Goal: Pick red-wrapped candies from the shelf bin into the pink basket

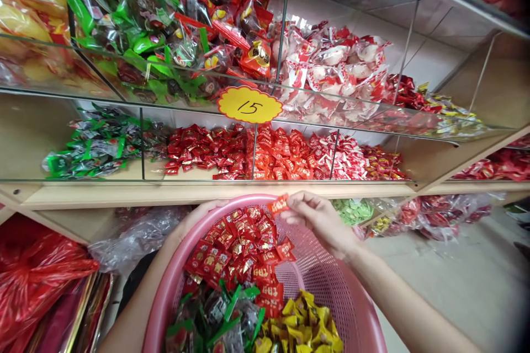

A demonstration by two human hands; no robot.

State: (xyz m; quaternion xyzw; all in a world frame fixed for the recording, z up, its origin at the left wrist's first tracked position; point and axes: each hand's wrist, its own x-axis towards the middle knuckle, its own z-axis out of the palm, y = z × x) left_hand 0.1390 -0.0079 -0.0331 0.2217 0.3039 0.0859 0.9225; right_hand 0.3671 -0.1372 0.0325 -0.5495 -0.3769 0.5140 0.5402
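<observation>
My right hand (pixel 312 218) pinches a small red candy packet (pixel 279 205) over the far rim of a pink plastic basket (pixel 339 281). Around the basket's far left side lies my left hand (pixel 196 218), its fingers mostly hidden behind the rim. Inside the basket are red wrapped candies (pixel 244 240), green-and-clear wrapped candies (pixel 219 314) at the near left, and yellow wrapped candies (pixel 302 325) at the near right.
Glass-fronted shelves with candy compartments stand ahead; the lower one holds red packets (pixel 284 151). A yellow price tag (pixel 250 105) reads 15. Red plastic bags (pixel 37 276) lie at left, and bagged candies (pixel 434 215) sit under the shelf at right.
</observation>
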